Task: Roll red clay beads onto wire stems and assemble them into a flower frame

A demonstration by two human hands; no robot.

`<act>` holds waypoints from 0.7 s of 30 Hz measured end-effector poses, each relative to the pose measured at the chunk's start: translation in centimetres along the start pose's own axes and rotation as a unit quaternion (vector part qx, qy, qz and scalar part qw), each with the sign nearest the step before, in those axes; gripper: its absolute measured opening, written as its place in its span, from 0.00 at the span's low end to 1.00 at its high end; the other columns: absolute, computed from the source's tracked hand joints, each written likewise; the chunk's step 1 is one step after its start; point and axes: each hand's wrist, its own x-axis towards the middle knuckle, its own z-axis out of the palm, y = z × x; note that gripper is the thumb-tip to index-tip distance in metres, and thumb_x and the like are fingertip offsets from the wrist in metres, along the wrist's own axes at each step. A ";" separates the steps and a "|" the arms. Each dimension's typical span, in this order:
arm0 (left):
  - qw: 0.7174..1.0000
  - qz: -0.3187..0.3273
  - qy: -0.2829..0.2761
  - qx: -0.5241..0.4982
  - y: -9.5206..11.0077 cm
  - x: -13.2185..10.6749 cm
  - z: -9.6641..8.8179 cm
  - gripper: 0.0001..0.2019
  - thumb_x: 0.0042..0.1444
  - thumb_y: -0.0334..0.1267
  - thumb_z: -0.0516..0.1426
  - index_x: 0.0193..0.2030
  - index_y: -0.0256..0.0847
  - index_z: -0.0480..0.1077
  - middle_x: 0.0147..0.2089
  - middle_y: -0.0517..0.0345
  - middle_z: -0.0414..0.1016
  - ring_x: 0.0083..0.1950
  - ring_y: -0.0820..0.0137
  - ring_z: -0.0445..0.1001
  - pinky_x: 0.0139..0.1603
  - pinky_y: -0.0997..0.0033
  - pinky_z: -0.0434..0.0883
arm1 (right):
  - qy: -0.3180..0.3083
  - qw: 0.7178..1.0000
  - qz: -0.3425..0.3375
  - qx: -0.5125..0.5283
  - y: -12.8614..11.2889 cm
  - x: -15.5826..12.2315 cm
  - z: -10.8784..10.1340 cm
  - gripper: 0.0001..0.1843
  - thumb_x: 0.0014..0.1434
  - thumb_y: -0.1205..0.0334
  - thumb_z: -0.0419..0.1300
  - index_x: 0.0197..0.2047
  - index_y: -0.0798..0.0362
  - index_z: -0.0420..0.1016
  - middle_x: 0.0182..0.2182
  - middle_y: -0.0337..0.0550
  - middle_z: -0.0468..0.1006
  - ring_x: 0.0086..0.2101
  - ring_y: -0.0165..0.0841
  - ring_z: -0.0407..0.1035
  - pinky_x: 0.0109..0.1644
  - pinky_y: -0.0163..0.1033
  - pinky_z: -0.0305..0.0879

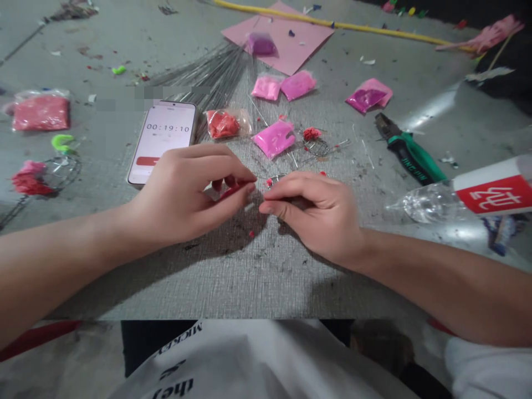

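My left hand [195, 188] hovers over the grey table [257, 277], fingers pinched on a small red piece [230, 191]. Close beside it, my right hand [311, 213] is closed in a pinch on a thin wire [274, 179] with a red bead at its tip. The two hands nearly touch at the fingertips. Just beyond them lie a pink bead bag [274, 138], a red bead bag [224, 123] and a small red flower on coiled wire [313, 138].
A phone [164, 141] showing a timer lies left of centre. A bundle of wires [208, 77] fans behind it. Green-handled pliers [405, 149] and a plastic bottle [465, 197] lie at the right. More pink bags [286, 86], pink paper [282, 36], a red bag [39, 112].
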 end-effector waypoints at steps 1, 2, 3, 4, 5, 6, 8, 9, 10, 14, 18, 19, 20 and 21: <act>1.000 0.002 -0.004 0.001 0.1 0.0 0.0 0.06 0.65 0.41 0.58 0.44 0.45 0.76 0.40 0.51 0.79 0.40 0.65 0.76 0.40 0.64 0.71 | 0.001 1.000 -0.004 -0.003 0.0 0.0 0.0 0.03 0.61 0.64 0.70 0.40 0.49 0.83 0.36 0.40 0.85 0.37 0.32 0.79 0.41 0.39 0.77; 1.000 0.011 -0.017 0.003 0.1 0.0 0.0 0.06 0.65 0.40 0.58 0.44 0.45 0.76 0.41 0.51 0.79 0.41 0.64 0.76 0.41 0.64 0.71 | 0.000 1.000 -0.009 -0.008 -0.1 0.1 0.0 0.04 0.62 0.65 0.69 0.41 0.49 0.83 0.37 0.41 0.86 0.38 0.33 0.79 0.42 0.39 0.77; 0.999 0.027 -0.042 0.006 0.1 0.1 0.0 0.07 0.65 0.40 0.58 0.44 0.43 0.76 0.42 0.50 0.78 0.41 0.64 0.77 0.42 0.64 0.72 | -0.001 1.000 -0.014 -0.015 -0.1 0.1 0.0 0.05 0.63 0.67 0.68 0.42 0.49 0.83 0.38 0.41 0.86 0.39 0.32 0.79 0.43 0.39 0.78; 0.997 0.045 -0.068 0.009 -0.1 0.1 0.1 0.07 0.65 0.40 0.58 0.44 0.42 0.76 0.43 0.49 0.78 0.42 0.64 0.77 0.42 0.64 0.72 | -0.002 1.000 -0.018 -0.021 -0.2 0.1 0.0 0.06 0.63 0.68 0.68 0.42 0.49 0.82 0.38 0.41 0.86 0.39 0.32 0.79 0.44 0.39 0.77; 0.994 0.059 -0.095 0.012 -0.3 0.2 0.2 0.08 0.66 0.40 0.57 0.44 0.41 0.77 0.43 0.49 0.78 0.42 0.64 0.77 0.42 0.65 0.72 | -0.003 1.000 -0.018 -0.024 -0.2 0.1 0.0 0.06 0.63 0.69 0.67 0.42 0.49 0.82 0.38 0.41 0.86 0.39 0.32 0.79 0.44 0.39 0.77; 0.991 0.066 -0.116 0.017 -0.5 0.3 0.3 0.09 0.66 0.40 0.56 0.43 0.42 0.77 0.42 0.49 0.78 0.41 0.64 0.77 0.41 0.65 0.72 | -0.005 1.000 -0.010 -0.024 -0.3 0.1 0.0 0.05 0.63 0.69 0.67 0.41 0.50 0.82 0.37 0.40 0.86 0.39 0.32 0.79 0.44 0.39 0.77; 0.988 0.059 -0.138 0.029 -0.8 0.3 0.4 0.10 0.67 0.41 0.55 0.42 0.43 0.77 0.41 0.49 0.78 0.39 0.64 0.76 0.39 0.66 0.71 | -0.009 1.000 0.020 -0.015 -0.3 0.0 0.1 0.03 0.64 0.68 0.66 0.40 0.50 0.81 0.37 0.41 0.85 0.38 0.31 0.79 0.42 0.38 0.77; 0.988 0.052 -0.143 0.032 -0.9 0.3 0.5 0.11 0.68 0.42 0.55 0.42 0.44 0.78 0.41 0.49 0.78 0.39 0.64 0.76 0.39 0.66 0.70 | -0.012 0.999 0.036 -0.007 -0.3 -0.1 0.1 0.02 0.64 0.67 0.66 0.40 0.51 0.80 0.37 0.41 0.85 0.37 0.31 0.78 0.41 0.38 0.76; 0.987 0.047 -0.147 0.031 -0.9 0.3 0.5 0.11 0.68 0.42 0.55 0.42 0.44 0.78 0.41 0.49 0.78 0.38 0.65 0.76 0.38 0.66 0.70 | -0.013 0.999 0.049 0.000 -0.3 -0.1 0.1 0.01 0.64 0.66 0.66 0.40 0.51 0.80 0.37 0.40 0.84 0.36 0.30 0.77 0.40 0.37 0.76; 0.989 0.051 -0.136 0.021 -1.2 0.2 0.3 0.11 0.69 0.42 0.53 0.42 0.43 0.77 0.42 0.50 0.78 0.39 0.66 0.76 0.39 0.66 0.70 | -0.017 0.997 0.067 0.022 -0.1 -0.2 0.2 0.05 0.65 0.60 0.67 0.40 0.52 0.78 0.35 0.39 0.82 0.32 0.27 0.74 0.35 0.34 0.72; 0.990 0.055 -0.109 0.063 -1.9 0.2 -0.1 0.13 0.70 0.42 0.52 0.47 0.41 0.76 0.47 0.48 0.77 0.45 0.63 0.76 0.45 0.62 0.72 | -0.034 0.998 0.053 0.024 0.2 -0.1 0.1 0.04 0.67 0.60 0.65 0.42 0.52 0.77 0.35 0.39 0.80 0.32 0.27 0.72 0.36 0.34 0.71; 0.990 0.058 -0.099 0.084 -2.1 0.2 -0.2 0.13 0.70 0.42 0.52 0.48 0.40 0.76 0.48 0.48 0.78 0.47 0.62 0.75 0.48 0.60 0.72 | -0.038 0.998 0.046 0.020 0.3 -0.1 0.1 0.04 0.68 0.61 0.64 0.42 0.52 0.77 0.35 0.39 0.80 0.33 0.27 0.72 0.37 0.35 0.71; 0.989 0.058 -0.086 0.105 -2.2 0.2 -0.2 0.13 0.69 0.42 0.52 0.48 0.40 0.76 0.50 0.47 0.78 0.49 0.61 0.74 0.51 0.58 0.71 | -0.043 0.998 0.040 0.017 0.3 -0.1 0.1 0.03 0.69 0.62 0.63 0.43 0.52 0.77 0.36 0.39 0.80 0.33 0.27 0.72 0.38 0.35 0.71; 0.989 0.055 -0.070 0.121 -2.3 0.1 -0.3 0.13 0.69 0.42 0.53 0.49 0.40 0.76 0.52 0.47 0.78 0.51 0.60 0.73 0.54 0.55 0.70 | -0.047 0.998 0.034 0.012 0.4 -0.1 0.1 0.03 0.69 0.63 0.62 0.44 0.52 0.77 0.36 0.40 0.80 0.34 0.27 0.73 0.38 0.35 0.71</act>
